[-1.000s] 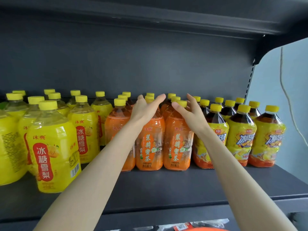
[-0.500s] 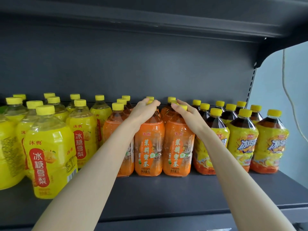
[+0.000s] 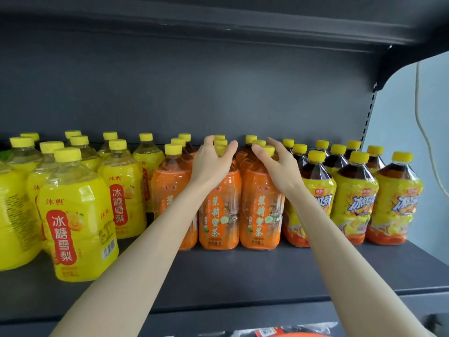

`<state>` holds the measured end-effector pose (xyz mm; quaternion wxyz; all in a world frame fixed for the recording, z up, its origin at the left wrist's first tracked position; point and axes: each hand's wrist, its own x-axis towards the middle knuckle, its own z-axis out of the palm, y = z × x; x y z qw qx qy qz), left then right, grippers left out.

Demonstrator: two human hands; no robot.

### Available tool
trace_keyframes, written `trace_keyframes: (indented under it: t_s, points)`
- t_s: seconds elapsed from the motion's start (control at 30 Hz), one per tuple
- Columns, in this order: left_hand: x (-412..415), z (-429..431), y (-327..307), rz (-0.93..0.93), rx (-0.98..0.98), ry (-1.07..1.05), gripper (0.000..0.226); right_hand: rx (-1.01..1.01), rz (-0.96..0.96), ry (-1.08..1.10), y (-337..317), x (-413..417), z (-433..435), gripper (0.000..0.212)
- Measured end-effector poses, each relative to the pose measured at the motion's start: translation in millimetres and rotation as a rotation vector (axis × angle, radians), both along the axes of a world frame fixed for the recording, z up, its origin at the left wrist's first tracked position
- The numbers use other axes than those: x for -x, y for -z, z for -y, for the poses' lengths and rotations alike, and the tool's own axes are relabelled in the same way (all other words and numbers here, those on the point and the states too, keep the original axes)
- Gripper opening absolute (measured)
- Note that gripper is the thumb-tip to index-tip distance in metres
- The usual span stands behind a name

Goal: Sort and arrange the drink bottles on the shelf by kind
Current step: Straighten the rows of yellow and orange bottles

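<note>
Middle orange bottle (image 3: pixel 218 215) | neck gripped under left hand (image 3: pixel 212 164) | right orange bottle (image 3: pixel 260 215) | neck gripped under right hand (image 3: pixel 279 166)

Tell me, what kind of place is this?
Probably a shop's drinks aisle: a dark metal shelf on a slotted upright, stocked with rows of yellow pear-drink bottles, orange jasmine-tea bottles and iced-tea bottles, all yellow-capped.

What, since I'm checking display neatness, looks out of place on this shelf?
The nearest yellow pear-drink bottle stands forward of the orange tea bottles, near the shelf edge; the far-left yellow bottle shows its back label.
</note>
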<state>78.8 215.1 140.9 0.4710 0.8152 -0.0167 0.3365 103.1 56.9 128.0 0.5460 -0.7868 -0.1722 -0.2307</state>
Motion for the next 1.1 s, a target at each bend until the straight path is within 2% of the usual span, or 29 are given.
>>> trace_keyframes:
  t_s: [0.13,0.2,0.33,0.43,0.73,0.93,1.1]
  points:
    - [37.3,-7.1,36.8,0.24,-0.212,0.03,0.071,-0.012,0.129,0.034,33.5,28.8,7.5,0.084]
    - [52.8,-13.2,61.4,0.247,-0.39,0.029,0.082,0.057,0.178,0.04,59.1,42.9,12.9,0.092]
    - [62.8,-20.7,94.9,0.218,-0.818,-0.167,0.098,0.228,0.223,0.098,102.9,56.7,14.5,0.101]
    - [61.4,-25.3,99.3,0.192,-0.979,-0.253,0.102,0.337,0.241,0.176,113.1,54.4,14.8,0.108]
    - [56.0,-18.2,98.7,0.282,-0.993,-0.315,0.097,0.356,0.286,0.181,115.0,45.7,19.3,0.114]
    - [51.7,-12.8,101.7,0.264,-0.995,-0.311,0.097,0.366,0.282,0.203,114.0,44.9,21.3,0.118]
    - [57.2,-15.5,100.0,0.248,-1.016,-0.331,0.096,0.43,0.226,0.209,108.3,53.0,22.7,0.113]
